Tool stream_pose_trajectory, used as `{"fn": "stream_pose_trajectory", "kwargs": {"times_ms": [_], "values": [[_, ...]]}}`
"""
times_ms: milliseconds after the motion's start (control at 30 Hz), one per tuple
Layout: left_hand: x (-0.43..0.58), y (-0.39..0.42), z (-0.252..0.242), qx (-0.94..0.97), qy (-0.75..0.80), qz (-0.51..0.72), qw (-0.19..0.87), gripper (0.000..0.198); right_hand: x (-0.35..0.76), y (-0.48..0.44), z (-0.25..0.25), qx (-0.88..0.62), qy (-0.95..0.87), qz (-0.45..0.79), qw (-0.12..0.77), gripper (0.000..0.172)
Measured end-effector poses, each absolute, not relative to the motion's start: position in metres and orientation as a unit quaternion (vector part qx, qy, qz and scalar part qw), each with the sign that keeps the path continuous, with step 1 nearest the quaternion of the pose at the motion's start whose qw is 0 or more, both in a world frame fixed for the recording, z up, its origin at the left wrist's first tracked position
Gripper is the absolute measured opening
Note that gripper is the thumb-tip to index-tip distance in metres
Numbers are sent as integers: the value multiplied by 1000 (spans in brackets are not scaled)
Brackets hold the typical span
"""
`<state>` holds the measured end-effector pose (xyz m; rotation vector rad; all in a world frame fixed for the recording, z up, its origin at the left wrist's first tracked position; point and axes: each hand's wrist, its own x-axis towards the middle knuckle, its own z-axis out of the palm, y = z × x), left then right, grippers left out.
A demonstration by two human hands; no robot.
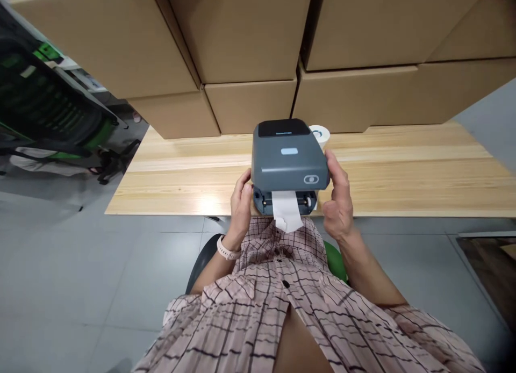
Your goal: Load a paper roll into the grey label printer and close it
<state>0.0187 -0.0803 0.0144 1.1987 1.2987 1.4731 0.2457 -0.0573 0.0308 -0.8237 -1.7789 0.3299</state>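
Observation:
A dark grey label printer [288, 163] stands at the front edge of the wooden table, its lid raised a little above the base. From the gap under the lid, a white paper strip [287, 209] hangs out over the front, its end ragged. My left hand [241, 201] grips the printer's left side, fingertips partly hidden behind it. On the right, my right hand [339, 198] holds the side of the lid, its upper fingers against the edge and the lower ones curled. A white paper roll [321, 135] stands behind the printer, partly covered by it.
Large cardboard boxes [250, 107] are stacked along the back of the wooden table [403, 174]. A dark mesh office chair [48, 99] with green parts is at the left, with part of another person there. Grey tiled floor [133, 287] lies in front.

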Motion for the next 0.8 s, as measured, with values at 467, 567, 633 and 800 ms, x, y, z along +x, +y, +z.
{"fn": "stream_pose_trajectory", "kwargs": {"times_ms": [467, 567, 633, 800], "values": [[14, -38, 10, 496, 545, 550, 393, 51, 217, 102, 148, -354, -751, 150, 537, 67], [15, -32, 15, 498, 558, 539, 388, 53, 213, 107, 156, -374, -740, 113, 547, 59], [17, -26, 17, 495, 568, 534, 383, 61, 215, 94, 153, -364, -735, 46, 570, 51], [19, -10, 19, 523, 566, 525, 361, 64, 225, 48, 122, -321, -871, 127, 350, 21]]}}
